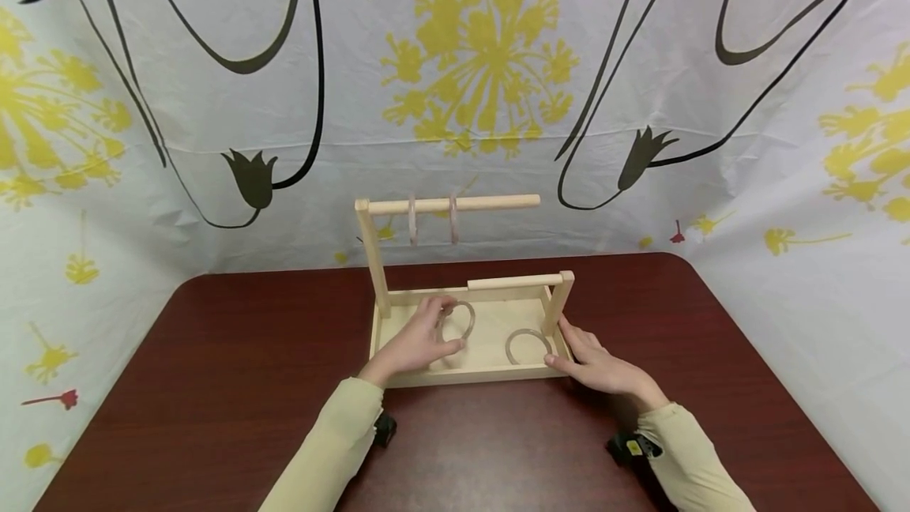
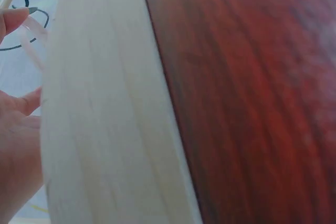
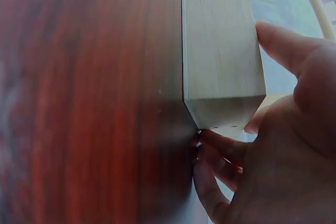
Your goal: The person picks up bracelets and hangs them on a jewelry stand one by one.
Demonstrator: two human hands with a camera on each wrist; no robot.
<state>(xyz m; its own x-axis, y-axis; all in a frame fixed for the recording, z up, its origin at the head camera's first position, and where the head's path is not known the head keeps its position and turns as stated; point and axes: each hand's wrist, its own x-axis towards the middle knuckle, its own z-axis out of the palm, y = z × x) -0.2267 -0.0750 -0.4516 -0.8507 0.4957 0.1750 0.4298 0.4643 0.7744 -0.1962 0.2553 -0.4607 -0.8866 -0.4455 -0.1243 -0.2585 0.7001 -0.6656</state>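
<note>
My left hand [image 1: 424, 336] reaches into a pale wooden tray [image 1: 441, 377] and pinches a translucent bangle [image 1: 471, 321], held upright between thumb and fingers. A second bangle [image 1: 528, 331] lies in the tray's right part. My right hand [image 1: 597, 362] grips the tray's front right corner, thumb over the front wall and fingers along the right side. In the right wrist view that tray corner [image 3: 226, 51] shows between thumb and fingers. Two more bangles, a left one [image 1: 412, 221] and a right one [image 1: 453, 220], hang on the stand's tall upper bar [image 1: 498, 202].
A shorter, lower bar [image 1: 513, 283] extends leftward from a post [image 1: 558, 303] at the tray's right side. The tall post [image 1: 374, 259] rises at the left. The tray stands on a dark red-brown table [image 1: 270, 338], with a patterned cloth [image 1: 483, 164] behind and at both sides.
</note>
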